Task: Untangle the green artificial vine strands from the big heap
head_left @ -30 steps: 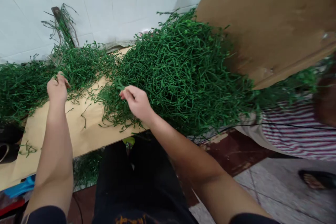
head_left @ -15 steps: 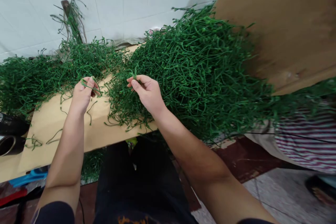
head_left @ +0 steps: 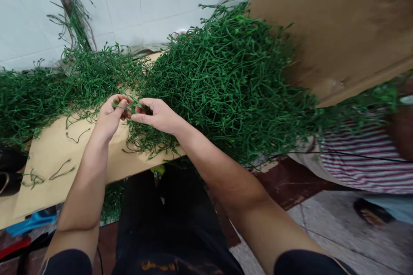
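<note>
My left hand (head_left: 111, 116) is closed in a pinch on a few thin green stems (head_left: 120, 106) with small knobbed ends, above the cardboard sheet (head_left: 119, 159). Close beside it, my right hand (head_left: 158, 115) meets the tips of these stems. Its thumb and curled fingers are slightly apart, with green strands (head_left: 136, 104) between them; the inner fingertips are partly hidden. A large tangled heap of the same green stems (head_left: 219, 81) rises just behind and to the right of my right hand. Another, lower heap (head_left: 93, 73) spreads behind my left hand.
Loose stems (head_left: 63, 169) lie on the cardboard at left, near a dark round container (head_left: 8, 182). A big brown cardboard panel (head_left: 338, 30) leans at the right. A person in a striped garment (head_left: 355, 159) is at the right edge. A white tiled wall (head_left: 122, 0) stands behind.
My right hand has moved left and now meets my left hand, which has shifted slightly right. The right thumb and fingers are farther apart. The whole view has shifted a little.
</note>
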### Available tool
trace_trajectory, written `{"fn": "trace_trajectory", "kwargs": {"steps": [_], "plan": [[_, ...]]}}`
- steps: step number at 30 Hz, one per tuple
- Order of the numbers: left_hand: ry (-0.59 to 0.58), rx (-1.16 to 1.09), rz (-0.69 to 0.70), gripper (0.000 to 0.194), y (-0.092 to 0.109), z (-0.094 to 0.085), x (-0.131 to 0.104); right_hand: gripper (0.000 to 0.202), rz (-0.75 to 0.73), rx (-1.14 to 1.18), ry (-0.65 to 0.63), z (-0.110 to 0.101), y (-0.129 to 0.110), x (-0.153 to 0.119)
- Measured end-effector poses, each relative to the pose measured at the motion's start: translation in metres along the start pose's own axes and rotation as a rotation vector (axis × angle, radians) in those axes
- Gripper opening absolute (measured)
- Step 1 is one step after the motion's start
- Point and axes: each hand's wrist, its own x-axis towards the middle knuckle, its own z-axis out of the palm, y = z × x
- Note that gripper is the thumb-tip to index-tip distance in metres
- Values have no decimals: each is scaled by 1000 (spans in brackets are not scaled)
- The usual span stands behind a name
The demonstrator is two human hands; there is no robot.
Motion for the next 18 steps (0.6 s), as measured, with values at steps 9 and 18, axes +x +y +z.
{"fn": "trace_trajectory", "kwargs": {"steps": [9, 18], "plan": [[-30, 96, 91, 36, 0, 3, -3, 44, 28, 169, -60, 0, 11, 4], [-64, 265, 209, 39, -6, 6, 0, 41, -75, 222, -2, 3, 11, 5]]}}
